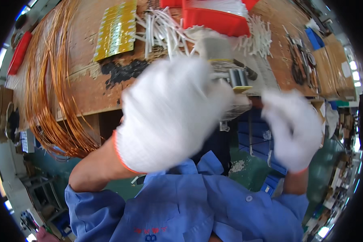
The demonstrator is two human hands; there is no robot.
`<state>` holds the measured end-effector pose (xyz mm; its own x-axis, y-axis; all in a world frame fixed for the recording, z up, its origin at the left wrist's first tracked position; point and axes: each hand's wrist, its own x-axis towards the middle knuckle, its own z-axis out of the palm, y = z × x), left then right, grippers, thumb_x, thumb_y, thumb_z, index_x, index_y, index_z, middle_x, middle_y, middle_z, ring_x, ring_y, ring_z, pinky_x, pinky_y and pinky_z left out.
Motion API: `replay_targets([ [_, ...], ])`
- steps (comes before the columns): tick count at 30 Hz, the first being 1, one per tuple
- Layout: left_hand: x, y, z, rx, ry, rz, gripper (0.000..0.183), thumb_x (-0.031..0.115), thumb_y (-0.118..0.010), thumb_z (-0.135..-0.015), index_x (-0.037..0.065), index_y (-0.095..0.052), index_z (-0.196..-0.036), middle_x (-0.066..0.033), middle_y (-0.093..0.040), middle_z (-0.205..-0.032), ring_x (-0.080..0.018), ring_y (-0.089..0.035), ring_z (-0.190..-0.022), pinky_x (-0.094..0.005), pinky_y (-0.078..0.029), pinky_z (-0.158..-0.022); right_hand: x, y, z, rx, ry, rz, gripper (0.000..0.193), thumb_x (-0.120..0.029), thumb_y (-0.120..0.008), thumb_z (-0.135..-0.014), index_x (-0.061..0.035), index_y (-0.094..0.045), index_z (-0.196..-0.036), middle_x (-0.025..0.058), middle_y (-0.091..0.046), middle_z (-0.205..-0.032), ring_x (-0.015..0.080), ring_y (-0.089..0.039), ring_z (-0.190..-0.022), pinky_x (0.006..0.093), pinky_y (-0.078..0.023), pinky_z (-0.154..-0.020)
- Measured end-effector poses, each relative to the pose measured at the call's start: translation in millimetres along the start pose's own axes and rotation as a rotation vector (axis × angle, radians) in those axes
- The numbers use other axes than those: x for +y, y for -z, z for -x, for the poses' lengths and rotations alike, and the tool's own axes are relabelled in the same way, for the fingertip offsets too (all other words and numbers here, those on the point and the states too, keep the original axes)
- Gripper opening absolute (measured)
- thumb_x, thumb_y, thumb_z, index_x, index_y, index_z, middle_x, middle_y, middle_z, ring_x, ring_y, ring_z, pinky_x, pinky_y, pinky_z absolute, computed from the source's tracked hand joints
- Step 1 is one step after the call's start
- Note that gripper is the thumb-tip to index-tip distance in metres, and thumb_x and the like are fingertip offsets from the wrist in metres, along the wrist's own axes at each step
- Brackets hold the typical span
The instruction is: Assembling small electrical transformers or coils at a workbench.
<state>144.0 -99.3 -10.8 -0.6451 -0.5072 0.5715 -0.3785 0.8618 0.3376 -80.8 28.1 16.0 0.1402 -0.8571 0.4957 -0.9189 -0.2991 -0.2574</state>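
My left hand (171,117), in a white knitted glove with an orange cuff, is blurred in mid-view. Its fingers are smeared and partly hidden next to a small assembly with dark grey cylinders (238,77) and a yellow plate (243,88). My right hand (293,127), gloved alike, is to the right of this assembly and apart from my left hand. Motion smears its fingers too, so I cannot tell what either hand holds. Behind the assembly stands a pale grey block (214,49), partly covered by the left glove.
Long copper-coloured wire (52,80) hangs over the worn wooden table's (86,86) left side. Toward the back lie a yellow slotted sheet (117,30), white tubes (159,30) and a red bin (215,20). Hand tools (298,60) and a cardboard box (330,66) are at right.
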Motion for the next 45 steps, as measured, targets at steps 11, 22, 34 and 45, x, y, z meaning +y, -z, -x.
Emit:
replay_targets([
  [11, 1, -45, 22, -0.140, 0.315, 0.188, 0.018, 0.007, -0.082, -0.092, 0.007, -0.084, -0.110, -0.0120, -0.069, -0.085, -0.0308, -0.071, -0.071, -0.0411, -0.056, -0.065, 61, -41, -14, -0.285, -0.485, -0.541, 0.018, 0.001, -0.073, -0.100, 0.0027, -0.080, -0.116, 0.0101, -0.079, -0.090, 0.0122, -0.073, -0.079, 0.0297, -0.058, -0.072],
  [22, 10, -72, 30, -0.031, 0.374, 0.257, 0.034, 0.004, -0.086, -0.088, 0.005, -0.079, -0.122, -0.0064, -0.063, -0.084, -0.0214, -0.066, -0.076, -0.0354, -0.055, -0.068, 41, -51, 8, -0.109, -0.259, -0.236, 0.021, 0.001, -0.078, -0.093, -0.0011, -0.079, -0.114, 0.0201, -0.076, -0.092, 0.0401, -0.077, -0.082, 0.0432, -0.060, -0.069],
  [34, 1, -96, 45, 0.122, 0.346, 0.521, 0.048, -0.011, -0.085, -0.084, 0.003, -0.080, -0.129, -0.0044, -0.065, -0.093, -0.0163, -0.059, -0.080, -0.0299, -0.048, -0.070, 210, -60, -66, 0.072, -0.811, -0.551, 0.025, -0.015, -0.070, -0.107, 0.0020, -0.081, -0.121, 0.0064, -0.082, -0.096, 0.0094, -0.073, -0.080, 0.0279, -0.059, -0.071],
  [45, 4, -90, 44, 0.087, 0.377, 0.481, 0.048, 0.000, -0.092, -0.079, 0.005, -0.081, -0.125, -0.0068, -0.065, -0.100, -0.0213, -0.064, -0.088, -0.0339, -0.054, -0.079, 269, -96, -74, 0.316, -0.903, -0.487, 0.022, -0.021, -0.078, -0.103, -0.0028, -0.083, -0.114, 0.0051, -0.081, -0.099, 0.0134, -0.073, -0.080, 0.0311, -0.062, -0.066],
])
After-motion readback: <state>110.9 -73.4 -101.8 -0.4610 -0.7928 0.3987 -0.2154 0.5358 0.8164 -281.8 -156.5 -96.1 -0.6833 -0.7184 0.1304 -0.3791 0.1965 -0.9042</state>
